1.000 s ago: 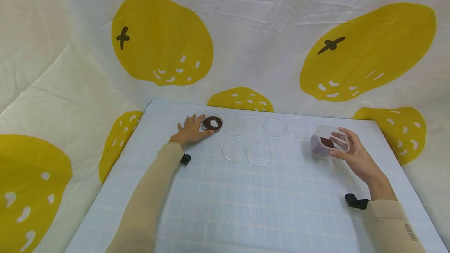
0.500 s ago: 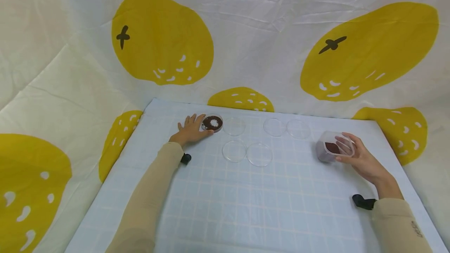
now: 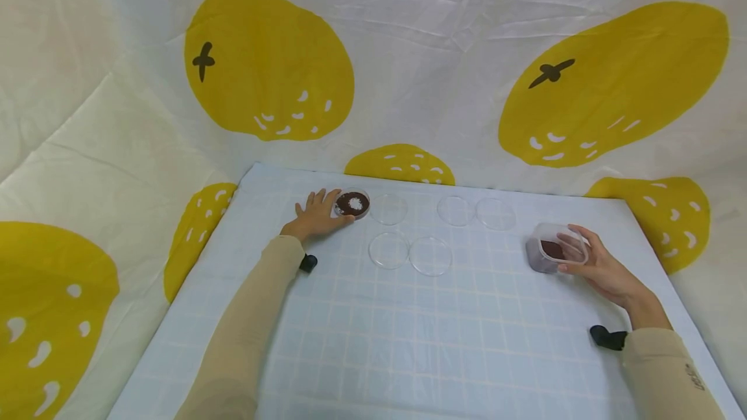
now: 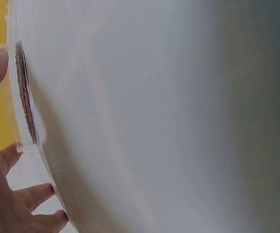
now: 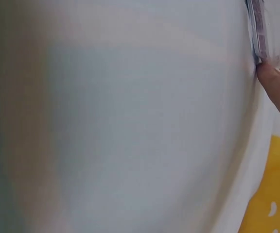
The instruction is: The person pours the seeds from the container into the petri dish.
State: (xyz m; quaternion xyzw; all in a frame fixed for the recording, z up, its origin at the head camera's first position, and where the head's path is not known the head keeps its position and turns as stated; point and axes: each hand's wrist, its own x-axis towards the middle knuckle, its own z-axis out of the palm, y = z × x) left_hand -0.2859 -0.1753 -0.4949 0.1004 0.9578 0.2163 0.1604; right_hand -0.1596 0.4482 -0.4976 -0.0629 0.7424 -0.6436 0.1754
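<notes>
Tub (image 3: 538, 258) — smooth plastic; dish filling (image 4: 25, 97) — rough, matt; backdrop cloth (image 3: 420, 102) creased, faintly glossy.

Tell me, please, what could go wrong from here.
The left hand holds the filled dish by its edge, so a jolt might scatter the white patch on the brown filling. The right hand grips the open tub by one side, so its dark contents might spill if it tips over.

Filled dish (image 3: 366, 211) leftmost on table (image 3: 432, 349), tub (image 3: 537, 259) rightmost, other dishes (image 3: 389, 251) between

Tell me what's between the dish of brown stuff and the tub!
Five clear petri dishes or lids lie on the tablecloth in the head view.
</notes>
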